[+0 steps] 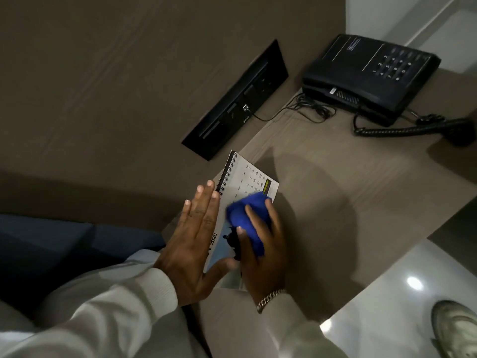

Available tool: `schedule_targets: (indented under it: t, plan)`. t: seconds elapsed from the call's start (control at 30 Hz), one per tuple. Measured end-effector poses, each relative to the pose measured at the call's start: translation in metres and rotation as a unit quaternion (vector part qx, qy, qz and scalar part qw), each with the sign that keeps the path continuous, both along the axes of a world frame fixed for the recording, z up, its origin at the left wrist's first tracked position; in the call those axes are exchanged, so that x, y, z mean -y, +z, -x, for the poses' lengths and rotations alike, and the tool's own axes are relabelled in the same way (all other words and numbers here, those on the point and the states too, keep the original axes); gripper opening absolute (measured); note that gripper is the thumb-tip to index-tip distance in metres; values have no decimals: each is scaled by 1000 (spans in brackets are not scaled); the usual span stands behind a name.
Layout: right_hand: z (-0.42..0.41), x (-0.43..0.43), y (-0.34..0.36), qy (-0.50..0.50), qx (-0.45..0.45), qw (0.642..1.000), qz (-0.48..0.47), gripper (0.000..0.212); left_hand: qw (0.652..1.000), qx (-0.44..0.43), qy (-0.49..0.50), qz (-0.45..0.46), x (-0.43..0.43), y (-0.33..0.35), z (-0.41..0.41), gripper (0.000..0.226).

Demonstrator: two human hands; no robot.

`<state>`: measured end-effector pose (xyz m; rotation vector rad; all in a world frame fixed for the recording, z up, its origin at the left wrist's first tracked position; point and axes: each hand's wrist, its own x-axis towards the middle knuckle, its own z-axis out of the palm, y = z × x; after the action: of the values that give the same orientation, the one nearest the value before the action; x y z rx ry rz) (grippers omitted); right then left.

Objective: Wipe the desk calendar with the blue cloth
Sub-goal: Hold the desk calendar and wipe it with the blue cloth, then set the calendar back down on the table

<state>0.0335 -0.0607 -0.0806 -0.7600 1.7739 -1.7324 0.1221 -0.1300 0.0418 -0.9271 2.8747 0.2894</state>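
Observation:
A spiral-bound desk calendar (249,180) with a white date page stands on the wooden desk (335,192), near its left edge. My left hand (192,244) lies flat against the calendar's left side, fingers straight and together, thumb under its lower edge. My right hand (260,251) grips a bunched blue cloth (245,215) and presses it on the calendar's front page. The cloth and hand hide the page's lower part.
A black desk phone (371,73) with a coiled cord (402,130) sits at the far right of the desk. A black socket panel (240,99) is set in the wall behind. A blue seat (51,244) lies at the left, and my shoe (456,329) on the glossy floor.

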Motion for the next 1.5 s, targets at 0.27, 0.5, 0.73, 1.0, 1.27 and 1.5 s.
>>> schedule_targets:
  t: [0.27, 0.5, 0.73, 1.0, 1.27, 1.5]
  plan:
    - [41, 60, 19, -50, 76, 996, 19, 41, 1000, 13, -10, -2, 3, -2, 0, 99]
    - [-16, -16, 13, -5, 50, 998, -45, 48, 1000, 22, -10, -1, 3, 0, 0, 99]
    - [12, 25, 31, -40, 60, 997, 20, 42, 1000, 13, -24, 4, 3, 0, 0, 99]
    - [-14, -6, 9, -34, 78, 995, -55, 47, 1000, 18, -21, 3, 2, 3, 0, 98]
    - [9, 23, 23, -49, 51, 997, -30, 39, 999, 19, -33, 21, 3, 0, -1, 96]
    - [5, 2, 36, -17, 123, 977, -171, 39, 998, 31, -38, 26, 5, -2, -5, 93]
